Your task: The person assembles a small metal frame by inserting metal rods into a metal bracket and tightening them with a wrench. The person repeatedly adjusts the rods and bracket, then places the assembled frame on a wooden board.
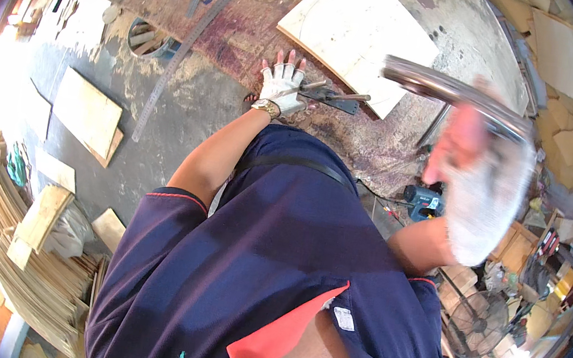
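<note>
head: right fingers point(466, 134) apparently curled around metal bar point(422, 81)

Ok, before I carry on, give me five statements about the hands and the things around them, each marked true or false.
1. The left hand wears a pale glove with bare fingertips. True.
2. The right hand is empty. False: it holds a shiny metal tube.
3. The left hand rests on top of the pale board. False: the board lies apart, beyond the hand and to its right.
4. A long ruler lies left of the left hand. True.
5. The fan is at the picture's lower left. False: the fan is at the lower right.
</note>
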Motion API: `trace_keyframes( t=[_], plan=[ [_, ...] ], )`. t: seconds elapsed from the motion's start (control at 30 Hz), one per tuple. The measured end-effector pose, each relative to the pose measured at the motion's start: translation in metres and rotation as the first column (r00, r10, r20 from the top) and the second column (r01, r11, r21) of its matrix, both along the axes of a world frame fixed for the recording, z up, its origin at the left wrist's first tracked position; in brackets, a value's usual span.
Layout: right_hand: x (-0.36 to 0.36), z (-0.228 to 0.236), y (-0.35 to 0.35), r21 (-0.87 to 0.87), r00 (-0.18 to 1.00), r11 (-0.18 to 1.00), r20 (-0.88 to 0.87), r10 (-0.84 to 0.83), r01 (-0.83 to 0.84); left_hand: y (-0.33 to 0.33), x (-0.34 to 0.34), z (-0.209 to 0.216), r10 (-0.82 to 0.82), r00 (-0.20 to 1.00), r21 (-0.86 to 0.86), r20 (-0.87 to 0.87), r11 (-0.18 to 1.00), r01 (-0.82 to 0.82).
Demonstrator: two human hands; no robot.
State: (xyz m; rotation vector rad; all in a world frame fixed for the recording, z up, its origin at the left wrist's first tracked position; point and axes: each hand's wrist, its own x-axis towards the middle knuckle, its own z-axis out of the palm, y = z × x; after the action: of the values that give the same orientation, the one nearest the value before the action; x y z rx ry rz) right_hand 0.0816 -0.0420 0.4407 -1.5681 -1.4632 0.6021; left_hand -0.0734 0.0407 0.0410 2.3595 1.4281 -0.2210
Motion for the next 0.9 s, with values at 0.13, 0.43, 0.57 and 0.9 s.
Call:
trace_keyframes(
  t=[0.13, 0.43, 0.57, 0.9],
  plan=[
    [0.027, -0.006, 0.008, 0.104, 0.654, 0.955, -0.709, 0.266, -0.276, 0.013, -0.013, 0.029, 0.036, 0.995, -0.128, 0.091, 0.992, -0.024],
    [0.025, -0.123, 0.0, 0.134, -0.389, 0.953, -0.921, 0.019, -0.27, 0.001, -0.041, 0.203, 0.024, 0.537, -0.066, 0.843, 0.996, 0.059],
    [0.008, -0.143, -0.004, 0.163, -0.475, 0.927, -0.88, -0.018, -0.338, -0.021, -0.026, 0.229, 0.233, 0.057, -0.24, 0.971, 0.937, 0.253],
    [0.059, -0.143, -0.035, -0.403, 0.782, 0.912, -0.593, -0.193, -0.081, 0.012, -0.022, 0.247, 0.42, 0.193, -0.454, 0.887, 0.869, 0.196]
  ],
)
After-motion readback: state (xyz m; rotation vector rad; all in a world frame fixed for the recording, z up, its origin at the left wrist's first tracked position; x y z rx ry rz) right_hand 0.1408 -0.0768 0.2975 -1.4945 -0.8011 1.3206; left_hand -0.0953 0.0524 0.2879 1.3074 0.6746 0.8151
